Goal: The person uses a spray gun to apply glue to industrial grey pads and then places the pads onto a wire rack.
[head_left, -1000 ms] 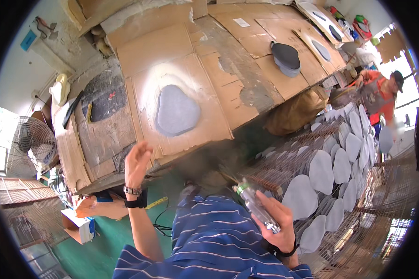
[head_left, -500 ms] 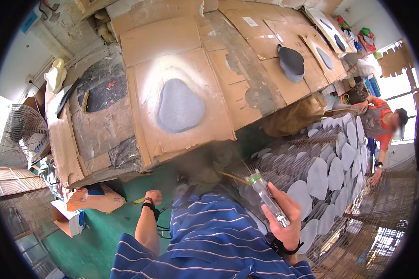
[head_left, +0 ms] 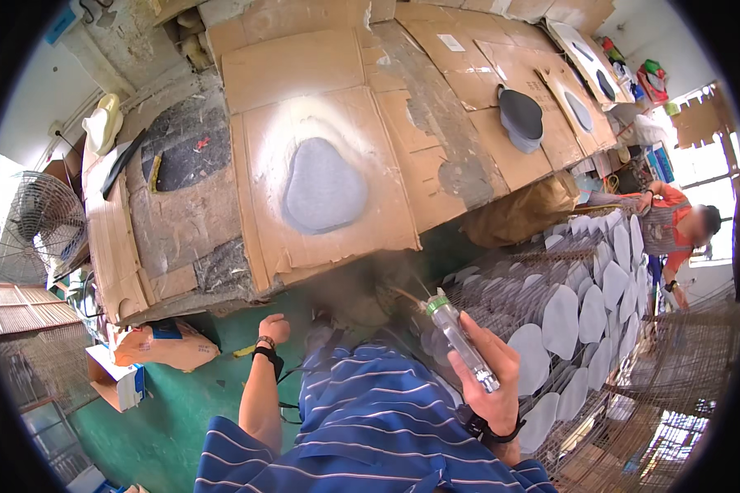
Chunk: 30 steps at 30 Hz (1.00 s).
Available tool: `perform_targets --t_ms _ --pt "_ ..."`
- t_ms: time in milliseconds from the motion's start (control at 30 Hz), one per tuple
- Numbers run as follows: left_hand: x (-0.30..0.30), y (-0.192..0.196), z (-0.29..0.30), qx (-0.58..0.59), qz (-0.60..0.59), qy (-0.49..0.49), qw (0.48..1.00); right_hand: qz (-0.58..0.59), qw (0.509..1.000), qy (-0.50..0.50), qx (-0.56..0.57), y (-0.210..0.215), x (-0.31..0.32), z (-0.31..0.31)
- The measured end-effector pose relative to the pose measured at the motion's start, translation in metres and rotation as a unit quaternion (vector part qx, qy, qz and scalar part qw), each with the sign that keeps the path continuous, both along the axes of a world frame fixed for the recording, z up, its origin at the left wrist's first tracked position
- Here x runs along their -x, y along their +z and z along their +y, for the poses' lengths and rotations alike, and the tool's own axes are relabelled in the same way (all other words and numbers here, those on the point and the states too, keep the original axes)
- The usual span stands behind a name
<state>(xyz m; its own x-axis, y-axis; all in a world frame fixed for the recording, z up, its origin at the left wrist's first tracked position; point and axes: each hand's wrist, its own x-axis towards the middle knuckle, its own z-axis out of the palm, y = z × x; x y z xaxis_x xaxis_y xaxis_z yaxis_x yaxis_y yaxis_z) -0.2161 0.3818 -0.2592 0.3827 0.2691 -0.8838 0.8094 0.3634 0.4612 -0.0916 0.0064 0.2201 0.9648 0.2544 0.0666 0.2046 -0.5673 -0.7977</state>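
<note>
A spray gun (head_left: 460,341) with a silver-clear body and a green ring is gripped in my right hand (head_left: 495,374). Its nozzle end points up and away, toward the edge of the cardboard-covered table. My left hand (head_left: 275,329) hangs as a closed fist over the green floor, with nothing visible in it and a dark band on the wrist. Ahead on the table lies a grey, rounded pear-shaped pad (head_left: 325,187), ringed at its far side by white residue on a cardboard sheet (head_left: 247,218). Neither hand touches the pad.
Wire racks hold several grey pads (head_left: 559,319) close on my right. Stacked dark and grey pads (head_left: 520,119) sit farther right on the table. A co-worker (head_left: 670,215) in orange bends beyond the racks. At left stand a fan (head_left: 41,218) and an open box (head_left: 117,380).
My right hand with the spray gun has shifted slightly left and toward the table. My left fist has risen a little. The co-worker's lowered arm has drawn back.
</note>
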Motion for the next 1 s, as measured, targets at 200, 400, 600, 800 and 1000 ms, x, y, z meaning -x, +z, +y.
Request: perform_targets --t_ms 200,400,600,800,1000 --pt "0.019 -0.028 0.000 -0.002 0.044 -0.023 0.999 0.021 0.999 -0.006 0.027 0.010 0.008 -0.009" --pt "0.018 -0.010 -0.011 -0.003 0.074 -0.054 0.996 0.035 0.999 0.019 0.026 0.014 0.010 -0.009" --pt "0.015 -0.007 -0.008 -0.013 0.055 -0.044 0.997 0.032 0.999 -0.002 0.012 0.016 0.016 -0.007" --pt "0.015 -0.015 -0.011 -0.003 0.049 -0.049 0.998 0.093 0.993 0.043 0.053 0.018 0.026 -0.014" --pt "-0.007 0.009 -0.022 -0.003 0.000 -0.079 0.997 0.090 0.995 0.032 0.016 0.013 0.030 -0.017"
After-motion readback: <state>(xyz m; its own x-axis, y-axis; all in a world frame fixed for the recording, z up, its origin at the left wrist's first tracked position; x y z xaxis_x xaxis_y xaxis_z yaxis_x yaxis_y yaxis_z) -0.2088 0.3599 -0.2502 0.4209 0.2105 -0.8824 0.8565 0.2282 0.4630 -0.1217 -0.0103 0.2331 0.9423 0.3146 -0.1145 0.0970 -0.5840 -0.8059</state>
